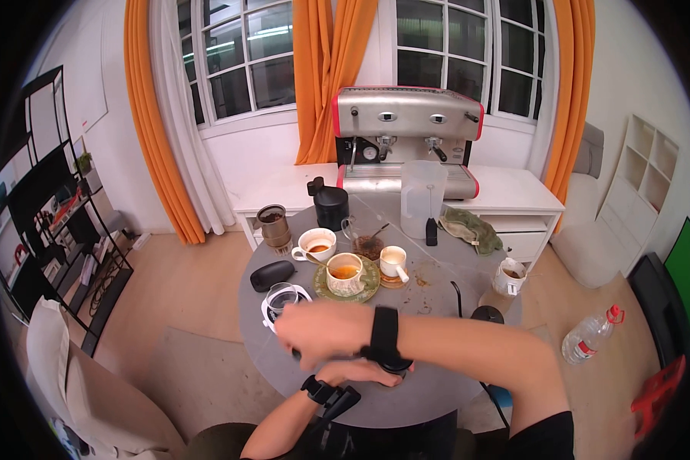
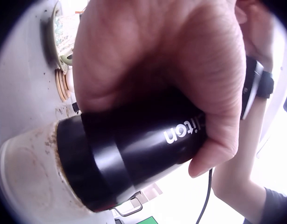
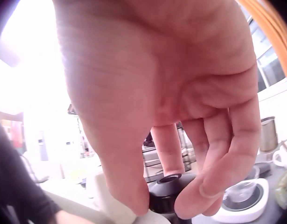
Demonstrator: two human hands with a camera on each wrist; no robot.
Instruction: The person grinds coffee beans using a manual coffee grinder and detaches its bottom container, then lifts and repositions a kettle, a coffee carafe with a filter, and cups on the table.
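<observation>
My left fingers (image 2: 221,140) wrap the black tube (image 2: 134,151), right fingers (image 3: 199,200) pinch a knob (image 3: 164,189); imo I should brace the tube, keep that pinch light.

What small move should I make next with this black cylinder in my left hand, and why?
I'd probably give the black knob a small turn with your right hand while your left hand steadies the black cylinder: your right hand is pinching the knob, and your left hand is wrapped around the cylinder.

wrist views close beneath hands (image 2: 162,60) (image 3: 171,98), seemingly
</observation>
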